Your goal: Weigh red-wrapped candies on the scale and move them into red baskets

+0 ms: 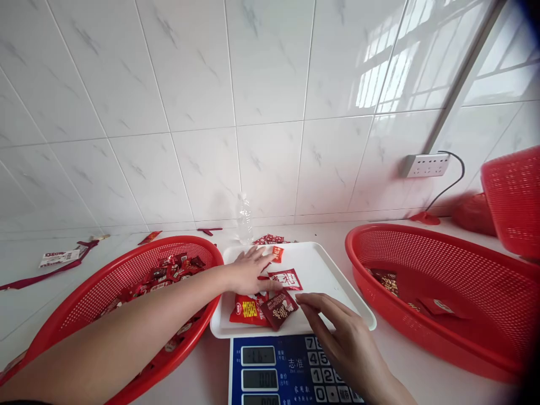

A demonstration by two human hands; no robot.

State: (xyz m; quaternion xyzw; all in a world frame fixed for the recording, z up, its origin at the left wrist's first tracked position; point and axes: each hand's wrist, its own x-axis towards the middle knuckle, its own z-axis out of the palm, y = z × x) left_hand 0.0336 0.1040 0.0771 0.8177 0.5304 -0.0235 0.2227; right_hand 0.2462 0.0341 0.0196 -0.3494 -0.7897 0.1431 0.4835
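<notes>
My left hand [248,271] lies flat with spread fingers on the white tray [333,281], its fingertips on a small orange-red candy packet [277,253] and a red-and-white packet [287,278]. My right hand [337,332] reaches in from the lower right with fingers stretched out, its tips on the tray close to a dark red packet [278,308]. A red packet with yellow print [248,309] lies beside that one. The tray rests on a blue digital scale [278,371].
A red basket [105,304] with many candy packets stands to the left. Another red basket [442,292] with a few packets stands to the right, and a third [514,197] behind it. A clear plastic bottle [244,219] and a wall socket [426,165] are at the tiled wall.
</notes>
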